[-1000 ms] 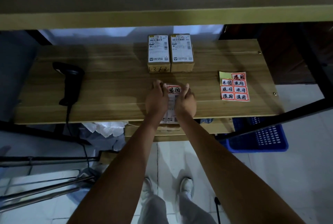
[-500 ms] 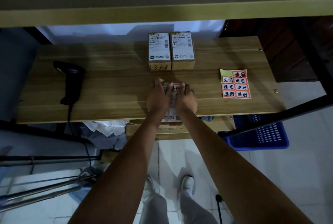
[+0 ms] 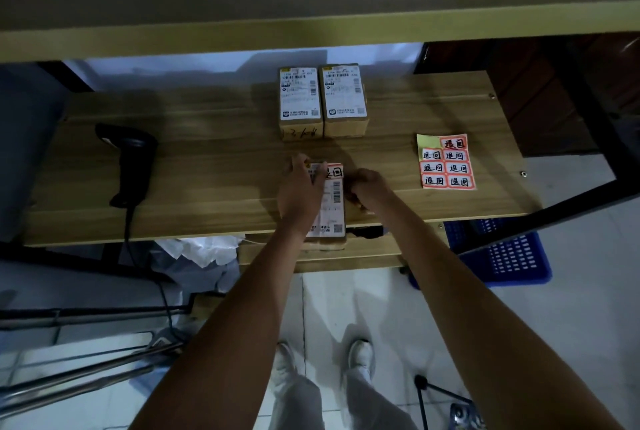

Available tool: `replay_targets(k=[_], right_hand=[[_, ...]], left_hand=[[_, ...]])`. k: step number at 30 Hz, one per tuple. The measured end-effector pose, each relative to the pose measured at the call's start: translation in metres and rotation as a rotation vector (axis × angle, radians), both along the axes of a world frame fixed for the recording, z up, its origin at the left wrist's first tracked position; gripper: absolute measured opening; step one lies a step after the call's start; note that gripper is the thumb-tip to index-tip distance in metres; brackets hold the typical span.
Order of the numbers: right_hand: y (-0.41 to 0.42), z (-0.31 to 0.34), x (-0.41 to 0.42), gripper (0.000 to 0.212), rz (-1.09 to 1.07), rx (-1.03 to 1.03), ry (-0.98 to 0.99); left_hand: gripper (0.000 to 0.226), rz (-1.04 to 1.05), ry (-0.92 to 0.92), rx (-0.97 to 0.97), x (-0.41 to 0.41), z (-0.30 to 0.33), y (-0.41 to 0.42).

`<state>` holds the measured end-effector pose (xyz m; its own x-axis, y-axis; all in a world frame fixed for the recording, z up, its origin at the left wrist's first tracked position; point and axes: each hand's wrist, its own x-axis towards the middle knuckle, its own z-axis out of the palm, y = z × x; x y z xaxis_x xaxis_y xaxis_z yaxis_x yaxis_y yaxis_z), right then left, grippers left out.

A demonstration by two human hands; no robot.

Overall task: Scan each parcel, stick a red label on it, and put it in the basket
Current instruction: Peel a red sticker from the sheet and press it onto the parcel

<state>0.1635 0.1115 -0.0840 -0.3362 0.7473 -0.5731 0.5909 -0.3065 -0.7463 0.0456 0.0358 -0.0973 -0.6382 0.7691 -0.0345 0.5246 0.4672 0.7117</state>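
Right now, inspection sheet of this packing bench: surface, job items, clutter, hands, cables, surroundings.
Surface: wooden bench top, dim light.
Job's things: near parcel at the front edge, red label on its top; two parcels side by side at the back, no red label seen; label sheet on the right; scanner lying on the left; blue basket on the floor, lower right.
Clutter: white plastic bags under the bench.
Hands: left hand on the near parcel; right hand curled at its right side.
Cables: scanner cable drops to the floor.
Surroundings: shelf above, tiled floor.
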Motion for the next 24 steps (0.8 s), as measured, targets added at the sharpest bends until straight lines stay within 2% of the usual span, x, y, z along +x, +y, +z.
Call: replay_targets(k=[3,5,7,9,11,14,18,21,24], right_hand=[[-0.034,-0.004,0.013,0.025,-0.238,0.291,0.119],[-0.057,-0.006,0.007,0.031,-0.191,0.395,0.264],[-0.068,-0.015,-0.004,0.039,-0.060,0.491,0.187],[-0.067,-0.020,-0.012,0.039,-0.064,0.532,0.118],[-0.066,-0.020,-0.011,0.037,-0.083,0.561,0.135],[-0.062,-0.020,-0.002,0.038,-0.015,0.548,0.085],[-0.056,-0.021,0.002,0.051,0.079,0.564,-0.064],[-0.046,-0.018,-0.005,0.059,-0.028,0.390,0.025],[-0.036,-0.008,-0.017,0.051,-0.118,0.303,0.055]], left_hand=[[0.038,0.032,0.047,-0.036,0.001,0.001,0.002],[0.039,0.021,0.077,-0.023,0.003,0.000,0.002],[0.040,0.037,0.065,-0.021,0.002,-0.001,0.002],[0.041,0.073,0.055,-0.025,0.002,-0.001,0.003],[0.042,0.084,0.073,-0.032,0.003,0.001,0.003],[0.044,0.074,0.060,-0.054,0.004,-0.001,0.002],[0.045,0.083,0.025,-0.070,0.005,0.003,0.002],[0.043,0.097,0.043,-0.077,0.006,0.006,0.000],[0.042,0.102,0.005,-0.052,0.006,0.005,0.000]])
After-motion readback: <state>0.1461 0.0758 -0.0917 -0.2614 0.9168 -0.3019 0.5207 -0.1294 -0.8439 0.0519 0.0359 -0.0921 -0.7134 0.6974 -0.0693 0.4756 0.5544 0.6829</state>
